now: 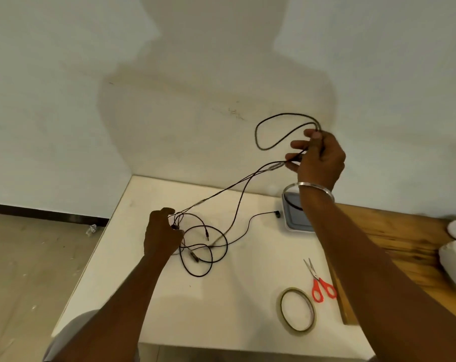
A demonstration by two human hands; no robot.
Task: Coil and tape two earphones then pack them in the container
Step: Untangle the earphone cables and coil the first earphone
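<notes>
Left hand [163, 236] is low over the matte white table [169, 296], fingers curled, pinching thin black earphone cables [203, 244] tangled in loose loops. Strands rise to the raised right hand [318, 155], thumb and fingers pinching an oval loop. Rounded white container [295, 220] sits at the far edge. Smooth tabletop stretches to orange-handled scissors [319, 280] and a clear tape ring [297, 313] near the right edge, where a wooden bench [394, 231] abuts.

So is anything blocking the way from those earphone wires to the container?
Nothing stands on the white table between the wires and the container. Only the person's right forearm crosses above the container.
</notes>
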